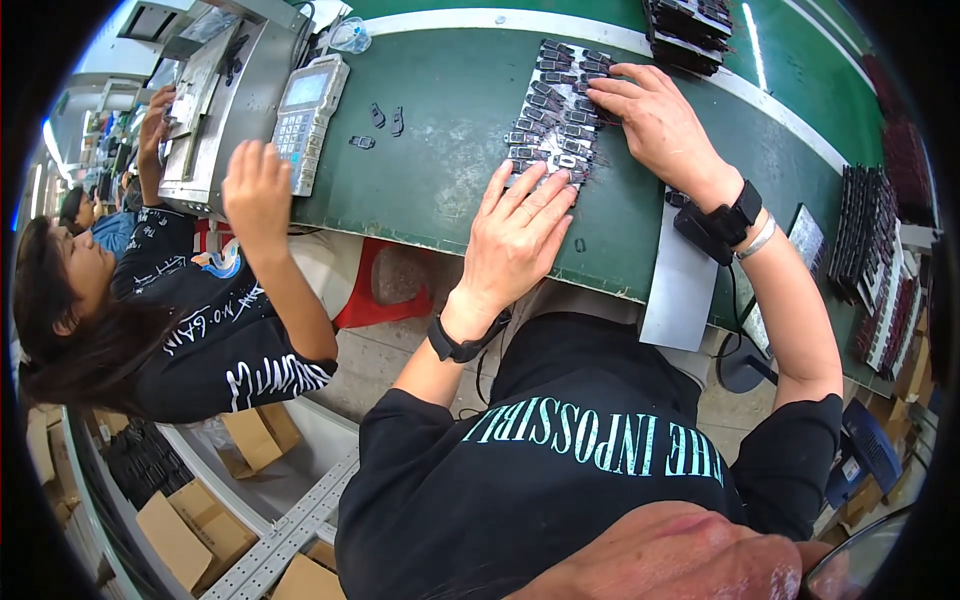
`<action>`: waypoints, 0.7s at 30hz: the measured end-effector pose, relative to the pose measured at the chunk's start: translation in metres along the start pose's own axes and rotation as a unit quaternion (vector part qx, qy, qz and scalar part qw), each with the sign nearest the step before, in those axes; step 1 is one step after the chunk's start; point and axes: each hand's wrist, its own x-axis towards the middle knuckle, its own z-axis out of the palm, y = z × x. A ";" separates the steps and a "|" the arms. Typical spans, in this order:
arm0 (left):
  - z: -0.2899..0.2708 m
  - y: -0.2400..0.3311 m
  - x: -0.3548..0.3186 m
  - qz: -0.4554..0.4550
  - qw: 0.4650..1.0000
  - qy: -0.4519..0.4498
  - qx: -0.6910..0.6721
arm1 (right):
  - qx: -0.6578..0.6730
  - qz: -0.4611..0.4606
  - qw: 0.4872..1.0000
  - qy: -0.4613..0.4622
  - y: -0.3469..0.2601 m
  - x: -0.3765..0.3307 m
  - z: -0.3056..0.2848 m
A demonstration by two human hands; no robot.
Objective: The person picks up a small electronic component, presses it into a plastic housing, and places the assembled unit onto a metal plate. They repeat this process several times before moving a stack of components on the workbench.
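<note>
A white board [572, 98] lies on the green worktable, covered with several small black plastic parts [548, 92] in two rows, thin dark leads showing at its right side. Across the board's near end rests my left hand [518, 232], its fingers stretched out over the closest parts. My right hand [665, 125] lies at the board's far right edge with fingers extended, the tips touching parts there. Neither hand visibly grips anything. What lies directly under the fingertips is hidden. A small dark ring-like piece [580, 245] sits near the table's front edge.
Three loose black parts [377, 115] lie left on the table. Beyond them stand a grey keypad device [307, 110] and a metal machine [235, 95], with a co-worker [190, 320] beside it. Loaded stacks [690, 30] stand far back and others [880, 240] at right. A grey plate [682, 275] overhangs the front edge.
</note>
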 end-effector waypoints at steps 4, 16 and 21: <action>0.002 -0.001 0.000 0.001 1.000 0.001 -0.001 | 0.052 0.011 0.998 0.026 -0.003 0.000 0.001; 0.002 -0.003 -0.001 0.003 1.000 0.004 -0.004 | 0.025 -0.027 0.999 -0.021 -0.011 -0.004 -0.007; 0.000 -0.003 -0.004 0.025 0.997 0.067 0.008 | 0.052 -0.034 0.998 -0.015 -0.020 -0.008 -0.011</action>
